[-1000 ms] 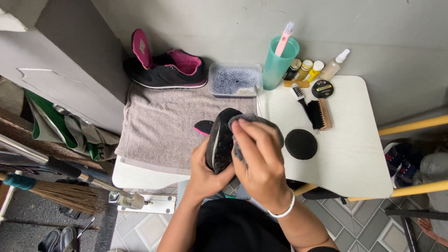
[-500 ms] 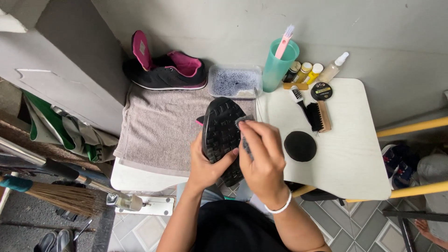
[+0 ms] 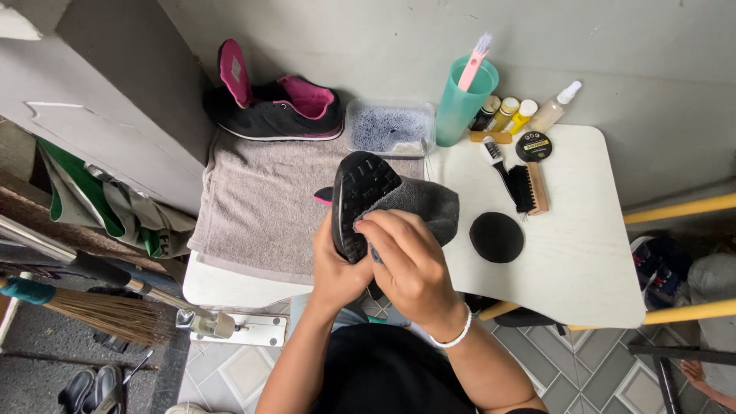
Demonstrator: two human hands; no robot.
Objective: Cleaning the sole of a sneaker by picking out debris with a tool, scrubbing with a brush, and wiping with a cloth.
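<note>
Right now the left hand (image 3: pixel 337 272) is wrapped shut round a black sneaker w/ pink lining (image 3: pixel 359 201), held sole-up just above the near edge of the grey terry towel (image 3: pixel 257 207). Right hand (image 3: pixel 410 264) is closed on a dark grey cloth (image 3: pixel 425 205), fingers pinching it vs. the sole's right side; cloth drapes over the shoe's far side. Landmark = towel, spread on the white table (image 3: pixel 590 261). At the towel's far edge: the matching black-and-pink sneaker (image 3: pixel 276 107), upright. Just right of that: a clear plastic tub of sudsy water (image 3: pixel 389 126), then a teal cup (image 3: pixel 464 100) w/ a pink brush (image 3: pixel 473 61) in it. Further right of the towel: a round black sponge (image 3: pixel 497 237) and a wooden-backed bristle brush (image 3: pixel 529 188), apart from both hands.
</note>
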